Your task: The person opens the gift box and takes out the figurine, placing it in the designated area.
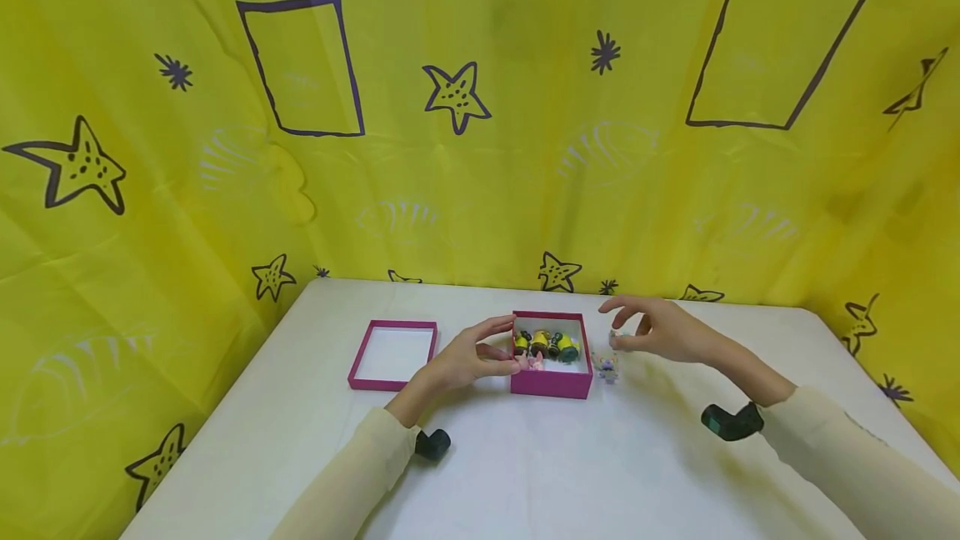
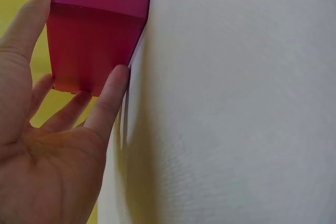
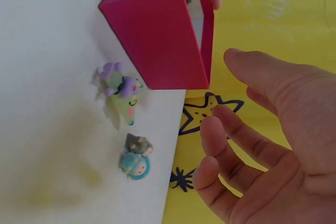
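A magenta box (image 1: 551,384) stands uncovered on the table, with several small yellow, green and brown figurines (image 1: 542,343) and a pink one inside. My left hand (image 1: 468,355) is at the box's left side, its fairly straight fingers touching the wall and the thumb by the rim. Just right of the box, my right hand (image 1: 660,330) hovers with relaxed, parted fingers and nothing between them. Below it on the table are purple-and-green figurines (image 3: 119,81) close to the box and a blue-and-grey figurine (image 3: 136,157), partly hidden by the hand in the head view.
A shallow magenta lid (image 1: 393,355), white inside, lies left of the box. The white table (image 1: 480,473) reaches back to a yellow curtain (image 1: 510,215) printed with stars and fish. Dark wrist devices (image 1: 733,422) protrude from both sleeves.
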A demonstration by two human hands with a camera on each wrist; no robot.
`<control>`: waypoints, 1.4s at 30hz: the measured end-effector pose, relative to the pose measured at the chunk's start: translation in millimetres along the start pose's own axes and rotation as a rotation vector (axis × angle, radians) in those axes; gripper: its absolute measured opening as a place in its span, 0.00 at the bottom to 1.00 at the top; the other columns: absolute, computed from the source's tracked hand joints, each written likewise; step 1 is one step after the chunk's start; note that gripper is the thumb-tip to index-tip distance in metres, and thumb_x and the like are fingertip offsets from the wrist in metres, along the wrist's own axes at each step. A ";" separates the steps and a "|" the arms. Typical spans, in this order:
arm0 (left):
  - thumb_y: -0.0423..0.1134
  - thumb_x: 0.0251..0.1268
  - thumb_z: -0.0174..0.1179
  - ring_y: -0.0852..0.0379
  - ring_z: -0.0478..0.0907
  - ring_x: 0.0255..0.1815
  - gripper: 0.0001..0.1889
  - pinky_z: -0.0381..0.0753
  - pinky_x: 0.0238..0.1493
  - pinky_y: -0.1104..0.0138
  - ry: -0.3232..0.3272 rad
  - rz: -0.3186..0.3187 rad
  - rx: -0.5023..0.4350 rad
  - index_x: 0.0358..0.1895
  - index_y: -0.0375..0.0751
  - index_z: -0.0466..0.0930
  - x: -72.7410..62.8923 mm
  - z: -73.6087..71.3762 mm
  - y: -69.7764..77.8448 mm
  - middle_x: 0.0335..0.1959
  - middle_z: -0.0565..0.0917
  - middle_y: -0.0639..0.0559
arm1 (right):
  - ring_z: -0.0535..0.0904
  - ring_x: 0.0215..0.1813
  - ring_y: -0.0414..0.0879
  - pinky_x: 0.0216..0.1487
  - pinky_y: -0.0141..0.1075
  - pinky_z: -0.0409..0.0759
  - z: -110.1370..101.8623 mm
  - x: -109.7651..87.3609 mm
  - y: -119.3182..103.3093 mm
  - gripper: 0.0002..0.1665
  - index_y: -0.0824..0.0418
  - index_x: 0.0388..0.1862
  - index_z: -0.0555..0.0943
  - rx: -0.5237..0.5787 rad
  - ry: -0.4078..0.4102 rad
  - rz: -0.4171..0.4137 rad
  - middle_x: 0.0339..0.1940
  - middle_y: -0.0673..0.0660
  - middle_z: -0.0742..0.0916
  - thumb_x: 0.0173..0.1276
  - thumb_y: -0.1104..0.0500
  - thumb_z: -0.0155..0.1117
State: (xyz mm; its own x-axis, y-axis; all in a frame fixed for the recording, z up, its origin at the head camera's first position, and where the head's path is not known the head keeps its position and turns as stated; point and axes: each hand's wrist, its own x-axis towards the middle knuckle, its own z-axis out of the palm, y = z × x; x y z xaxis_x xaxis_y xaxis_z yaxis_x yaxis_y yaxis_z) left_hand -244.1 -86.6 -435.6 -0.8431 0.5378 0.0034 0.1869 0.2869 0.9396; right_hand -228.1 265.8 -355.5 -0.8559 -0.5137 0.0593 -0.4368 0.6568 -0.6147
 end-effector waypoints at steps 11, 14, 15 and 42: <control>0.41 0.67 0.71 0.50 0.82 0.58 0.41 0.82 0.59 0.55 -0.005 0.001 0.002 0.80 0.57 0.62 0.5 -0.8 0.0 0.80 0.64 0.51 | 0.80 0.37 0.46 0.33 0.37 0.81 -3.1 6.9 -13.0 0.29 0.58 0.65 0.78 0.001 0.010 -0.040 0.51 0.60 0.86 0.68 0.54 0.74; 0.41 0.67 0.71 0.50 0.82 0.58 0.41 0.83 0.59 0.56 -0.006 0.002 0.001 0.80 0.56 0.62 0.2 -1.1 0.4 0.80 0.64 0.51 | 0.79 0.39 0.47 0.33 0.37 0.81 -2.5 10.0 -15.5 0.29 0.59 0.66 0.78 -0.004 0.005 -0.049 0.51 0.61 0.86 0.68 0.53 0.74; 0.41 0.67 0.71 0.50 0.82 0.58 0.41 0.83 0.59 0.56 -0.006 0.003 0.000 0.80 0.56 0.61 0.2 -1.3 0.3 0.80 0.64 0.51 | 0.79 0.39 0.47 0.33 0.37 0.81 -2.2 10.9 -16.6 0.29 0.59 0.66 0.78 -0.005 0.003 -0.051 0.52 0.61 0.86 0.69 0.53 0.74; 0.42 0.67 0.71 0.50 0.82 0.58 0.40 0.82 0.60 0.54 0.002 -0.012 0.002 0.80 0.59 0.63 0.4 -1.2 -2.3 0.80 0.65 0.52 | 0.77 0.36 0.49 0.36 0.36 0.79 31.4 44.4 -29.0 0.26 0.61 0.63 0.79 0.008 -0.078 -0.123 0.45 0.60 0.88 0.68 0.59 0.73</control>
State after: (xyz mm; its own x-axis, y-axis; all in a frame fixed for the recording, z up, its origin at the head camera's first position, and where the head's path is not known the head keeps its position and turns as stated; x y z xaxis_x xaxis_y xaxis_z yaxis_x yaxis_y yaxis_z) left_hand -245.5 -88.0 -437.4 -0.8460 0.5331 -0.0073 0.1775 0.2946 0.9390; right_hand -244.8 206.6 -359.8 -0.7718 -0.6316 0.0733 -0.5344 0.5819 -0.6131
